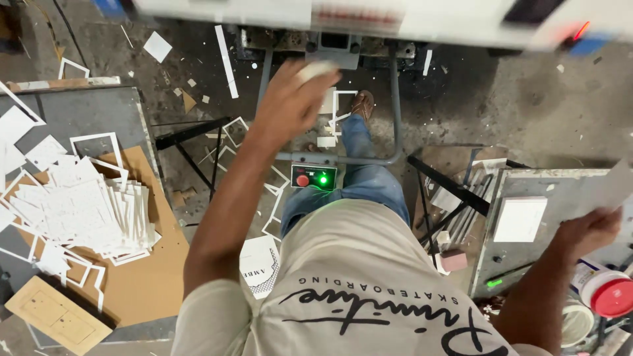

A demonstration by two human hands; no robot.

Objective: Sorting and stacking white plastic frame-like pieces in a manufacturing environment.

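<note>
Left hand (pixel 290 99) closed on a white piece at the press; right hand (pixel 587 227) grips a white sheet (pixel 610 188). Feeding step judged underway; careful placement is called for.

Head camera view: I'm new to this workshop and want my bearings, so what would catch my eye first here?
Most striking is the heap of white die-cut card frames piled on the table at the left, with more scraps littering the floor. In the middle, a glowing green light sits beside a red button on a small control box. The left hand reaches up to the machine holding a small white piece, while the right hand holds a white sheet.
</note>
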